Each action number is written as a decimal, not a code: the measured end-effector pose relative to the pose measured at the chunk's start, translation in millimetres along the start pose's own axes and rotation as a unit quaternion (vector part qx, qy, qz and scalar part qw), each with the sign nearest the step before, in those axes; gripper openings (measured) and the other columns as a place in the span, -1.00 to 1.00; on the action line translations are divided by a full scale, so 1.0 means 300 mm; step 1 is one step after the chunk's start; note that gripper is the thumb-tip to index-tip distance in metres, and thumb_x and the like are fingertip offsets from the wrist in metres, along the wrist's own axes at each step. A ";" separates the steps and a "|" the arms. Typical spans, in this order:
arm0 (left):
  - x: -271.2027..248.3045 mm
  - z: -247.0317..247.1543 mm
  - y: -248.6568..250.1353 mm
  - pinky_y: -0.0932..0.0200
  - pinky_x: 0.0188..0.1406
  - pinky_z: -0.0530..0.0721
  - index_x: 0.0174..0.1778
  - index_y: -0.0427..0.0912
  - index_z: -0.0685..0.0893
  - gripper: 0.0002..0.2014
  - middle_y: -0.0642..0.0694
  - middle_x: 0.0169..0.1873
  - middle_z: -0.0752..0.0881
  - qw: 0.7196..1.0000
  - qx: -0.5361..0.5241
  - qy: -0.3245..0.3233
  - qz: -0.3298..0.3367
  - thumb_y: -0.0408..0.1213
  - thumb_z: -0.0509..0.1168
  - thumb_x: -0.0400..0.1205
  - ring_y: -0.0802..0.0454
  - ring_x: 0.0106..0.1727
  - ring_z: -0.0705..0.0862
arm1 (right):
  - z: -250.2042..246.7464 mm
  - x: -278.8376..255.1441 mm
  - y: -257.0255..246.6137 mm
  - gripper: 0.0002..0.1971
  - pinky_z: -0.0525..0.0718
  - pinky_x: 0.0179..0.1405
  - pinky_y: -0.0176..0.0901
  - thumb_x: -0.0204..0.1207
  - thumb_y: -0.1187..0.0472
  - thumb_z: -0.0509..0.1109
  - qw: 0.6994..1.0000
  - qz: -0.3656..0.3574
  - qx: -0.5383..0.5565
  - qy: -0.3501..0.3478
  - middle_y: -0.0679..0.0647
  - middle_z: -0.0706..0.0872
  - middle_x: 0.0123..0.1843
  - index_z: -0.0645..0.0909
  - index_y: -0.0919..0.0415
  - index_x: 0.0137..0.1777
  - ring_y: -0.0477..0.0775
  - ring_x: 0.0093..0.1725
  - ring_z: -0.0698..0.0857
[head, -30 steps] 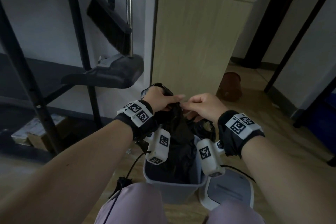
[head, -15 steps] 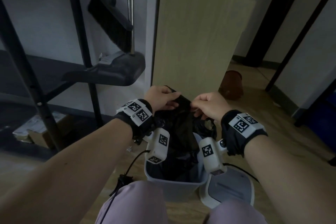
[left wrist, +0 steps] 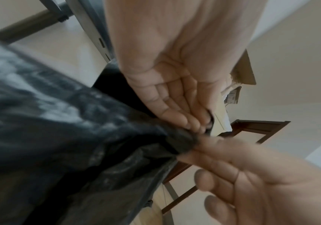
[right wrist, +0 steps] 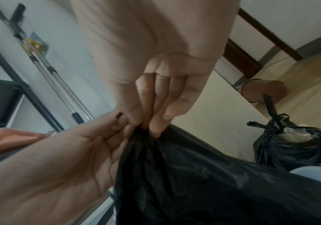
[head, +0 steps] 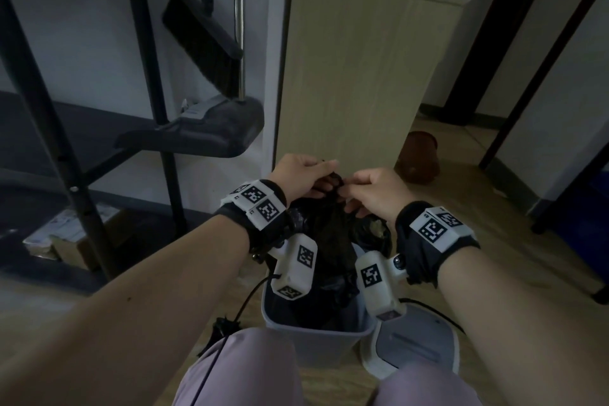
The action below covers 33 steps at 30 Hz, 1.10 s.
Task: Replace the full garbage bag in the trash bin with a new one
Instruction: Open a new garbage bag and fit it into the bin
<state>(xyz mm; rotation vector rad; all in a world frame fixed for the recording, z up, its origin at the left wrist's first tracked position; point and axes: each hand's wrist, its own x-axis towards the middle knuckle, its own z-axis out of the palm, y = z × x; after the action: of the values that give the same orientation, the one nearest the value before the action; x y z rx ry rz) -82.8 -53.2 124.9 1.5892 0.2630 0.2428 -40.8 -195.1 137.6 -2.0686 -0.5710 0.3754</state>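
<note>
Both my hands pinch the gathered top of a black bag above the grey bin.

Head view: my left hand (head: 304,175) and right hand (head: 379,191) meet, fingers curled on the new garbage bag (head: 333,234), which hangs into the trash bin (head: 316,336); the bin lid (head: 415,343) lies beside its right edge, a wooden cabinet (head: 359,76) close behind. Left wrist view: fingertips (left wrist: 190,121) clamp bunched plastic, blurred. Right wrist view alone shows the tied full bag (right wrist: 294,146) beyond the bin's far right side, and open floor (right wrist: 310,91).
</note>
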 end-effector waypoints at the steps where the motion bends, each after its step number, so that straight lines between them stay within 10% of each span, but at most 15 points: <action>1: -0.001 0.001 0.003 0.45 -0.54 0.66 -0.40 -0.20 0.67 -0.78 -0.09 -0.43 0.70 1.000 -0.002 0.002 0.001 -0.28 0.38 0.57 0.29 -0.60 0.64 | -0.005 0.001 0.004 -0.95 0.60 -0.53 -0.38 0.52 0.31 0.40 1.000 0.003 0.004 0.007 0.02 0.72 -0.34 0.68 0.20 -0.16 -0.12 -0.48 0.66; 15: -0.011 -0.010 0.012 0.38 -0.47 0.71 -0.42 -0.19 0.48 -0.71 -0.12 -0.46 0.62 0.996 -0.087 0.021 -0.010 -0.51 0.44 0.48 0.18 -0.58 0.66 | -0.021 -0.011 -0.003 -0.86 0.60 -0.53 -0.38 0.40 0.20 0.55 0.999 -0.030 -0.002 0.027 -0.01 0.70 -0.42 0.67 0.11 -0.33 -0.11 -0.44 0.68; 33: -0.004 -0.036 -0.016 0.26 -0.55 0.37 -0.66 -0.06 0.36 -0.46 0.05 -0.76 0.41 0.991 0.105 0.079 -0.016 0.20 0.40 0.42 0.07 -0.63 0.39 | -0.027 -0.002 0.000 -0.85 0.56 -0.53 -0.32 0.52 0.21 0.43 0.999 -0.015 -0.015 0.048 -0.02 0.70 -0.41 0.63 0.14 -0.28 -0.19 -0.49 0.67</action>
<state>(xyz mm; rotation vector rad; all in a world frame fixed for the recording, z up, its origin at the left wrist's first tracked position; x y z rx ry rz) -87.3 -43.3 120.6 1.7758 0.4477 0.3258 -37.6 -201.2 141.8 -2.0929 -0.5517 0.2509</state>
